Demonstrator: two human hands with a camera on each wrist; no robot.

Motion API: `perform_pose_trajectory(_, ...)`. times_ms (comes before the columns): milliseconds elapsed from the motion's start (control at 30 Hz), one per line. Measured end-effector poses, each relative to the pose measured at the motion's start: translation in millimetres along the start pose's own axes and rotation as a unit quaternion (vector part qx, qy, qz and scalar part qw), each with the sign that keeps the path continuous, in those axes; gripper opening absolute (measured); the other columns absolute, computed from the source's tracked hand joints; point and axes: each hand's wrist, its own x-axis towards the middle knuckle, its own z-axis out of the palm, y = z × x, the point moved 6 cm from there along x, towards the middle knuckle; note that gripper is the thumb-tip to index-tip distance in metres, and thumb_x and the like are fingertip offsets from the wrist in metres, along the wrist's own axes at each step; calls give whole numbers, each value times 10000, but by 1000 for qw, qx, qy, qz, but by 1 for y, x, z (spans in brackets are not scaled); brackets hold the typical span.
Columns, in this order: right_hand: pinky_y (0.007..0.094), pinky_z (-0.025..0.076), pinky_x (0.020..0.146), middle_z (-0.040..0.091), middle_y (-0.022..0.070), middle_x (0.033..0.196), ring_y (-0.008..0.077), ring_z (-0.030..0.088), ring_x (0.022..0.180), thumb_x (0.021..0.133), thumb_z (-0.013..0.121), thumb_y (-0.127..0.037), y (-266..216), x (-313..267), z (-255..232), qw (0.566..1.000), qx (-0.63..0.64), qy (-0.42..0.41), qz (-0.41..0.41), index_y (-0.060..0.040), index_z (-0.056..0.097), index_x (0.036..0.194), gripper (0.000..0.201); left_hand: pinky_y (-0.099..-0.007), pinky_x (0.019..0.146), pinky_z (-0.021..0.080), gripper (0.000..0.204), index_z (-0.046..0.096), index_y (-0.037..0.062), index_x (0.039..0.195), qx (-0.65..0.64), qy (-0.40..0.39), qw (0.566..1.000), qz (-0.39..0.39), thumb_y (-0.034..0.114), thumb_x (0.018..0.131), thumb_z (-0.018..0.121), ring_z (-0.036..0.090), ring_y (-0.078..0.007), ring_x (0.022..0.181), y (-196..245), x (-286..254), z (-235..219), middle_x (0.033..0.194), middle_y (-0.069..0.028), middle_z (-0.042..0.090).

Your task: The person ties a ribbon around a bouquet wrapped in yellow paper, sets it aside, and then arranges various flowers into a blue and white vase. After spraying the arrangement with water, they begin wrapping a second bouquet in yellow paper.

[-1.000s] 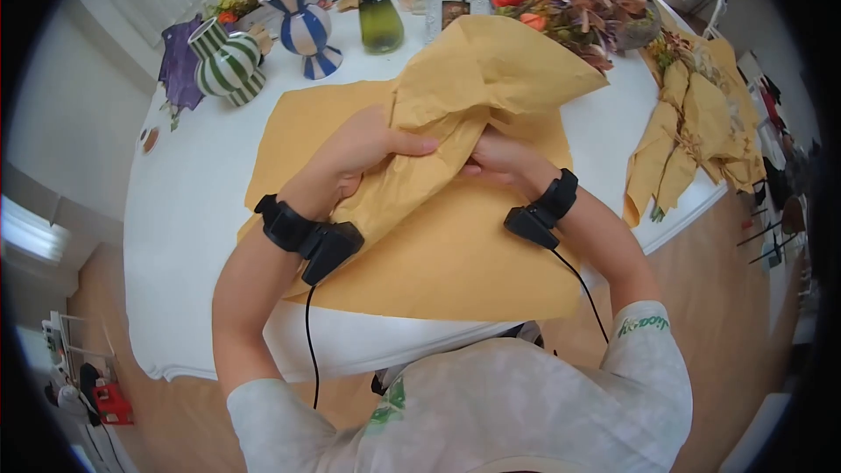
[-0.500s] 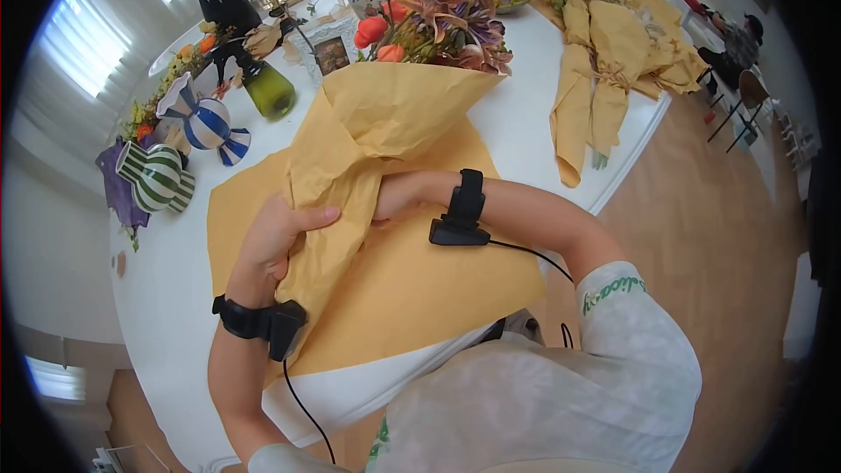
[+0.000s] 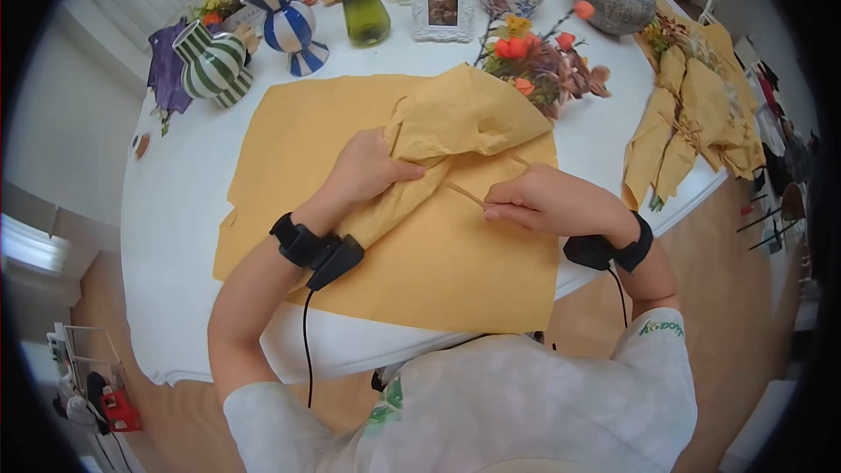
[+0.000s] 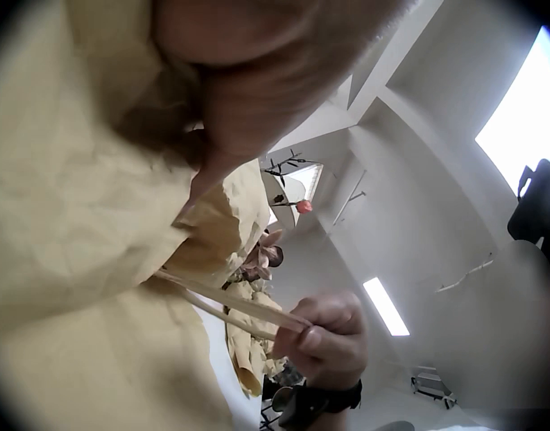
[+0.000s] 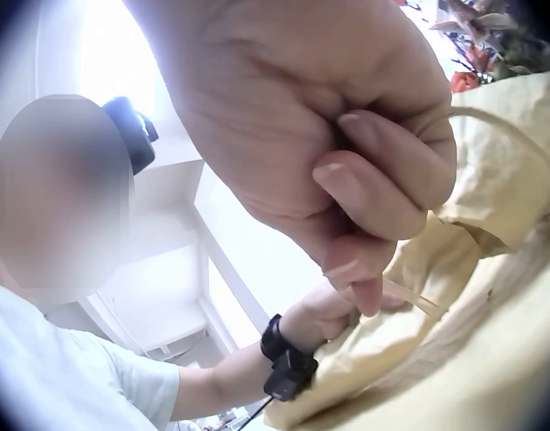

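Observation:
My left hand point(image 3: 363, 166) grips the gathered waist of a bouquet wrapped in tan kraft paper point(image 3: 469, 114), its thumb lying across the front. Orange and mauve flowers point(image 3: 547, 74) spill from the paper's wide end, away to the upper right. To the right of the wrap, my right hand point(image 3: 543, 197) pinches a thin tan cord point(image 3: 462, 193) with curled fingers. In the left wrist view two strands of the cord point(image 4: 235, 308) run taut from the paper to the right hand point(image 4: 324, 337). Where the cord passes behind the bouquet is hidden.
Under the bouquet lies a flat kraft sheet point(image 3: 289, 123) on a white table point(image 3: 175, 254). Behind stand a striped green vase point(image 3: 213, 66), a blue-striped vase point(image 3: 291, 26), a green spray bottle point(image 3: 365, 13) and a white picture frame point(image 3: 443, 9). Another wrapped bouquet point(image 3: 692, 105) lies at right.
The right hand has come away from the wrap toward the right, and a cord now stretches from it. The left hand keeps its grip. The head view swung right and back.

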Motion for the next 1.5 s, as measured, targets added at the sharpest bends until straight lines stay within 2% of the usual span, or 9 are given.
perform_pose_trajectory(267,343,390,515,498,125,597,271,509,551,857,520,-212,-42,43,-36,985,-91,52,-135,-14,531,782,213,-332,690,460,430,541,4,994,262,72,962,-11,217,661,710,572,-287,816,21,-27,26,922,-156,581)
perform_pose_trajectory(333,325,390,506,495,107,581,229,517,537,866,505,-210,-53,59,-44,989,-74,61,-116,-11,526,775,219,-388,636,477,477,521,46,1012,285,107,946,114,274,638,711,571,-313,745,14,-29,35,942,-91,534)
perform_pose_trajectory(800,241,460,504,594,72,662,130,589,567,893,429,-230,-32,110,-35,971,202,100,86,-1,559,802,278,-331,740,437,344,571,1,971,46,92,985,139,314,835,529,570,-261,808,11,-35,21,925,-143,576)
perform_pose_trajectory(867,257,466,683,607,113,800,135,600,789,902,425,-260,-46,115,-41,906,365,189,-99,-15,574,923,288,-281,780,424,337,569,-19,1007,22,59,996,59,279,891,462,569,-214,864,2,-31,22,898,-138,592)
perform_pose_trajectory(1000,291,424,818,592,128,955,194,564,931,889,457,-238,-40,108,-69,849,404,285,-186,-19,550,1030,276,-336,692,423,401,567,-33,889,-17,102,990,91,325,913,388,557,-272,750,-10,-25,23,740,-166,571)
perform_pose_trajectory(1067,332,424,818,590,116,1015,270,547,965,859,488,-183,-24,110,-61,975,40,203,-78,-40,542,1065,256,-387,637,417,449,563,-32,767,-43,129,982,128,360,902,392,544,-344,668,-8,-27,19,657,-197,543)
perform_pose_trajectory(1200,356,364,913,557,163,1086,290,451,1139,811,474,-23,2,109,-10,978,-194,4,-70,-21,542,1002,203,-381,601,406,465,563,-42,764,-19,86,994,72,367,903,392,520,-315,604,-11,-25,19,630,-194,520)
perform_pose_trajectory(1233,375,320,963,592,135,895,289,561,881,788,503,-38,7,115,-9,983,-176,-23,-54,-59,570,911,141,-374,585,403,470,568,-43,766,-24,73,995,66,370,903,393,514,-302,584,-13,-23,21,613,-192,507)
perform_pose_trajectory(1500,388,423,730,530,103,766,280,549,727,703,526,-15,-49,61,-29,925,-309,206,-81,-15,491,809,111,-260,733,402,373,571,-18,1015,-137,94,982,89,290,932,378,498,-119,769,-8,-21,9,818,-58,551)
